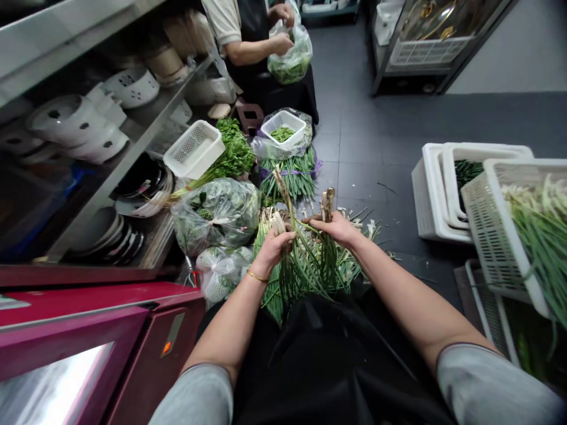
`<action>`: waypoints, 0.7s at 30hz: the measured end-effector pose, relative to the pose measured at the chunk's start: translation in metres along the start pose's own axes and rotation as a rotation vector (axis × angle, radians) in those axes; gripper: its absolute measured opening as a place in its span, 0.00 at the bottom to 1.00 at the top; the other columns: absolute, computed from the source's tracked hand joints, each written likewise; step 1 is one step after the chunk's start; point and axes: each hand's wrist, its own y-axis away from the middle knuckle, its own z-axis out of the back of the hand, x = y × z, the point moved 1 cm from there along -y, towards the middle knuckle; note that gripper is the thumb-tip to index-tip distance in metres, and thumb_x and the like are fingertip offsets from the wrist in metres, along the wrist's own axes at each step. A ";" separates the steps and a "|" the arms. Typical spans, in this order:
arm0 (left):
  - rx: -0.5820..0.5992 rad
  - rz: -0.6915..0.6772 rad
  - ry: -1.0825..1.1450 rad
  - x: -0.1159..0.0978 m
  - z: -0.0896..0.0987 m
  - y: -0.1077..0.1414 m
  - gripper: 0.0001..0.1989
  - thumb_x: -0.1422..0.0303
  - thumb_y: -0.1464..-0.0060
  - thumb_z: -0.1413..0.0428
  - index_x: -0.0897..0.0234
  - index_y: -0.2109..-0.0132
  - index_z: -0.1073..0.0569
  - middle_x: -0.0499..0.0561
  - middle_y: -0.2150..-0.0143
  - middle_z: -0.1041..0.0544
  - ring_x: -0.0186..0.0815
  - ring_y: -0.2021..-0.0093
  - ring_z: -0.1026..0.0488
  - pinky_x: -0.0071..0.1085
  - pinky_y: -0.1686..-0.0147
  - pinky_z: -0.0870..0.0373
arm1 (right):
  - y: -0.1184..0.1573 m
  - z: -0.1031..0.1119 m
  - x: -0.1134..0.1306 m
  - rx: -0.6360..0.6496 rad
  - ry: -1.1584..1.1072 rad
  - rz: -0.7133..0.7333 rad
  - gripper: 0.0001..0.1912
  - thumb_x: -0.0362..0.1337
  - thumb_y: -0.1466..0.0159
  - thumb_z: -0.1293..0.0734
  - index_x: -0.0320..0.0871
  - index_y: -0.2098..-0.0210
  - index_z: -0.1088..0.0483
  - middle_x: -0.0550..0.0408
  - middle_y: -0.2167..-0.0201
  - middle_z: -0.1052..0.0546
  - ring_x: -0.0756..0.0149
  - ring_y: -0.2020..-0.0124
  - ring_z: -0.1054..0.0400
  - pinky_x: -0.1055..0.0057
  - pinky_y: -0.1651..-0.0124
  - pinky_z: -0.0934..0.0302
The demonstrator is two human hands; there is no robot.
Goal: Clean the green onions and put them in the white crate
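In front of my lap, my left hand (275,247) is closed round the pale stem ends of some green onions (283,180), whose leaves hang down. A gold-coloured bangle circles that wrist. To its right, my right hand (334,227) grips a second bunch of green onions (328,254) near its brownish, soiled root ends. A thin green stalk crosses between the two hands. Below and around them lies a heap of loose green onions (274,289), with pale trimmings (372,227) at its right side. My fingertips are partly hidden by the stalks.
Left of me are bagged greens (217,212), a white basket (195,150) and a shelf of bowls (128,85). A co-worker's hands (281,44) hold a plastic bag of greens (290,62) ahead. On the right stands a white crate (496,236) of green onions. Scraps lie on the dark floor (367,165).
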 end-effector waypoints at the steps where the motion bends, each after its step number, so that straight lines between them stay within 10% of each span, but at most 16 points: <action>1: 0.033 0.008 -0.002 0.001 0.000 0.000 0.15 0.63 0.62 0.36 0.66 0.69 0.30 0.41 0.82 0.36 0.24 0.85 0.43 0.25 0.84 0.50 | 0.000 -0.002 -0.001 0.034 0.005 -0.010 0.26 0.48 0.54 0.23 0.37 0.62 0.24 0.54 0.77 0.24 0.71 0.80 0.33 0.74 0.80 0.36; 5: 0.034 -0.035 -0.063 0.006 -0.005 -0.002 0.18 0.62 0.62 0.35 0.67 0.64 0.27 0.43 0.79 0.33 0.26 0.82 0.40 0.25 0.81 0.47 | 0.001 -0.015 -0.008 0.117 0.062 0.004 0.25 0.48 0.52 0.24 0.38 0.60 0.25 0.59 0.84 0.28 0.73 0.85 0.38 0.77 0.84 0.43; 13: -0.223 -0.173 -0.232 0.004 -0.011 -0.001 0.19 0.59 0.63 0.32 0.66 0.66 0.26 0.41 0.82 0.35 0.25 0.82 0.40 0.25 0.80 0.46 | 0.000 -0.024 -0.013 -0.226 0.220 0.284 0.18 0.48 0.52 0.25 0.40 0.74 0.28 0.60 0.80 0.29 0.71 0.78 0.37 0.74 0.74 0.41; 21: -0.148 0.054 -0.067 -0.001 0.002 -0.004 0.21 0.62 0.69 0.30 0.67 0.70 0.29 0.39 0.87 0.39 0.23 0.88 0.47 0.24 0.86 0.54 | -0.008 0.025 -0.002 -0.436 0.179 0.201 0.21 0.52 0.49 0.27 0.43 0.81 0.35 0.60 0.86 0.35 0.72 0.83 0.44 0.72 0.80 0.45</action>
